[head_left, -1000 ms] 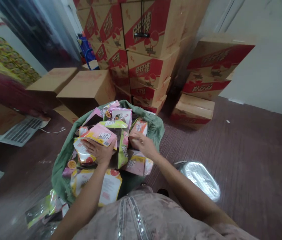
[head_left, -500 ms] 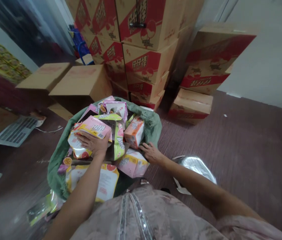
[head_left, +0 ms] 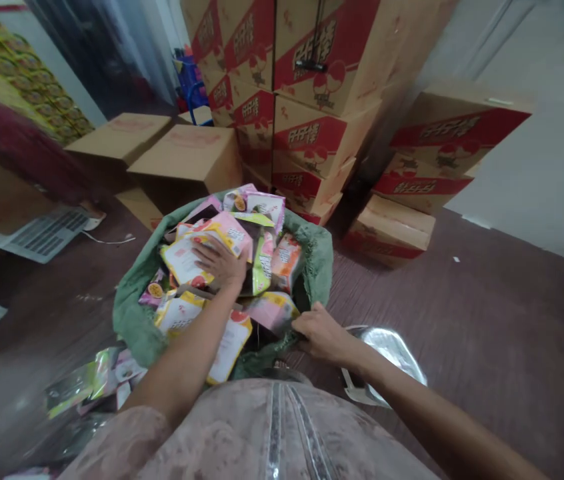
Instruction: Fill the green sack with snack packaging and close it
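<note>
A green woven sack [head_left: 135, 317] stands before me with its mouth wide, heaped with colourful packets. My left hand [head_left: 221, 263] lies flat on the heap with fingers spread, pressing on a white-and-yellow packet [head_left: 185, 260] and a pink packet [head_left: 232, 230]. My right hand [head_left: 319, 330] is closed at the sack's near right rim, and the fingertips are partly hidden. Beside it, inside the sack, is a pink-and-yellow packet [head_left: 275, 310]. An orange packet [head_left: 286, 263] sits farther back, along with a purple packet [head_left: 257, 203] at the far side.
Stacked cartons [head_left: 307, 127] rise behind the sack, and open cartons [head_left: 187, 157] stand left of them. A smaller carton pile [head_left: 392, 227] is at right. Loose packets [head_left: 97, 380] lie on the floor at left. A silver stool [head_left: 392, 357] is by my right forearm. Someone's foot [head_left: 93, 212] shows at left.
My right hand has left the orange packet and closed at the sack's near right rim. My left hand stays spread on the packets. More floor packets show as the view has shifted.
</note>
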Available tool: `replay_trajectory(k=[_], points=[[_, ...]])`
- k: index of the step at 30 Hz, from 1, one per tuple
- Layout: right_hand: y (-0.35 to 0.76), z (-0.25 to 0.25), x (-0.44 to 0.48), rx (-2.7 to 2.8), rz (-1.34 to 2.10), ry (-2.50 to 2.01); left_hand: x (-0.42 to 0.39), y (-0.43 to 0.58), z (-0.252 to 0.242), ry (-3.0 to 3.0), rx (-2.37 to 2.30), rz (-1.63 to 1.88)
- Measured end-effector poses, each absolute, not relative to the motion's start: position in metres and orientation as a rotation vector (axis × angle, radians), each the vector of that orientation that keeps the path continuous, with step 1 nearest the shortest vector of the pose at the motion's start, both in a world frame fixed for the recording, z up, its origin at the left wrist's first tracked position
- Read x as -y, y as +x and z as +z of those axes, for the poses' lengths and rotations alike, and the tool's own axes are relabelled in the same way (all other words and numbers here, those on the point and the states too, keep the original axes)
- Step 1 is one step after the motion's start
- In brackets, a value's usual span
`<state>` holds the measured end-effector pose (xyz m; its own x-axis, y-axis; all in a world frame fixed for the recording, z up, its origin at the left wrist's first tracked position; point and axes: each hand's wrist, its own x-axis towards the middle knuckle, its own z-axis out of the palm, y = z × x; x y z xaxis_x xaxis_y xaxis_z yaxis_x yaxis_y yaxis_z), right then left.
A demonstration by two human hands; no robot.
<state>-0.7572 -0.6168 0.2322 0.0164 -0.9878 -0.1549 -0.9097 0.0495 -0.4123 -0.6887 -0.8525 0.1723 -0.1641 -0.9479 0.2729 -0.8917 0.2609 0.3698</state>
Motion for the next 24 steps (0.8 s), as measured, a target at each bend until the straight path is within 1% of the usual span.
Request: replay_trajectory(k=[2, 3, 8, 10, 12, 15, 20, 22, 24], points=[[-0.753, 0.216, 0.625, -1.876, -0.174, -1.900, 0.832, -0.681, 0.170, 1.525, 2.205, -0.172], [-0.755, 0.209, 0.625, -1.870, -0.211, -1.897, 0.823, -0.675, 0.171, 1.454, 2.253, -0.184], [-0.784, 0.204, 0.604, -2.036, -0.782, -1.776, 0.804, -0.627, 0.202, 1.102, 2.463, -0.353], [-0.790, 0.207, 0.601, -2.086, -0.839, -1.795, 0.807, -0.599, 0.216, 0.958, 2.596, -0.412], [-0.788, 0.208, 0.605, -2.104, -0.813, -1.852, 0.811, -0.565, 0.223, 0.894, 2.699, -0.372], [-0.777, 0.204, 0.613, -2.073, -0.772, -1.900, 0.811, -0.513, 0.212, 1.060, 2.730, -0.128], [-0.764, 0.195, 0.620, -1.947, -0.723, -1.882, 0.800, -0.465, 0.171, 1.366, 2.823, 0.021], [-0.762, 0.196, 0.619, -1.883, -0.713, -1.879, 0.797, -0.462, 0.173, 1.486, 2.793, 0.052], [-0.762, 0.200, 0.617, -1.829, -0.724, -1.897, 0.799, -0.465, 0.194, 1.539, 2.679, 0.040]])
